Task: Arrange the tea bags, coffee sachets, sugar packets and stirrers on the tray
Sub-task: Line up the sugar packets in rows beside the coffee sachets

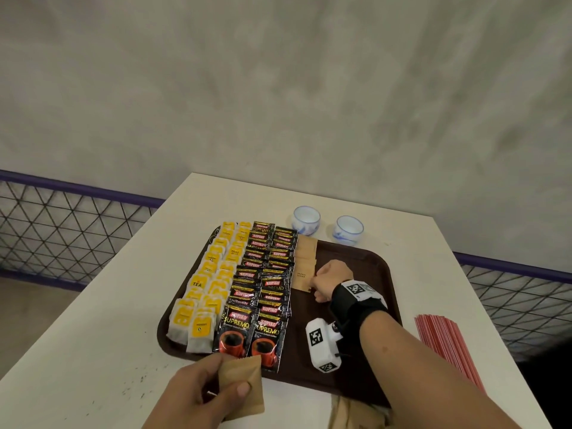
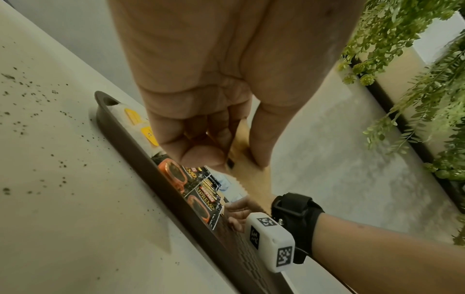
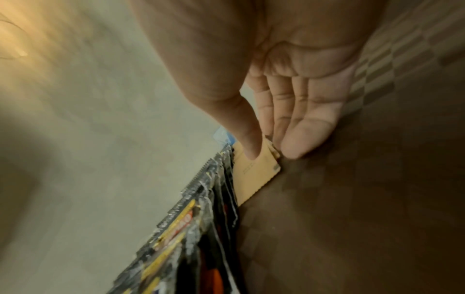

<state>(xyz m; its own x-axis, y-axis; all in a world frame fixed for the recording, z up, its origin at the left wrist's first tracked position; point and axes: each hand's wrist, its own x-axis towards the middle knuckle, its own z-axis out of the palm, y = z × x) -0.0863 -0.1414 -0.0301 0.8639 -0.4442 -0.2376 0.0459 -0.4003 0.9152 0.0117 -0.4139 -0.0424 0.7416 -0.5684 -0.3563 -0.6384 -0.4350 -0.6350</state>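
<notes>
A brown tray (image 1: 365, 274) holds two columns of yellow tea bags (image 1: 210, 283), two columns of black coffee sachets (image 1: 263, 283) and a column of brown sugar packets (image 1: 305, 258). My right hand (image 1: 322, 286) is at the near end of that column. Its thumb lies on the nearest sugar packet (image 3: 254, 175) and its fingers (image 3: 302, 139) are at the packet's edge, pinching it. My left hand (image 1: 216, 391) hovers at the tray's front edge and grips a small stack of sugar packets (image 1: 244, 382), thumb on top. Red stirrers (image 1: 445, 345) lie on the table, right of the tray.
Two small blue-and-white cups (image 1: 306, 219) (image 1: 349, 229) stand behind the tray. The white table (image 1: 108, 320) carries dark specks near its front left. Something beige (image 1: 349, 413) lies at the front edge under my right forearm. A mesh railing (image 1: 62, 230) runs behind the table.
</notes>
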